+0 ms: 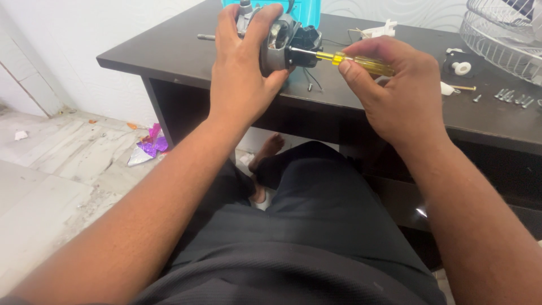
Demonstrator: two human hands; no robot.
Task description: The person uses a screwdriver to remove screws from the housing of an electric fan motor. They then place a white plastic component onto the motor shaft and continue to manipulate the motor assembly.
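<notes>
Right hand (403, 93) grips screwdriver (344, 58) pointing left, level, into left hand (243, 68)-gripped motor (280, 42).

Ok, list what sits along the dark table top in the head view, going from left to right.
Left hand → grey metal fan motor → yellow-handled screwdriver → right hand → white round plastic knob → row of silver screws.

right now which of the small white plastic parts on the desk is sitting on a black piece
The round white knob near the wire fan guard; it rests on a black part, while the other white pieces lie on the bare desk.
</notes>
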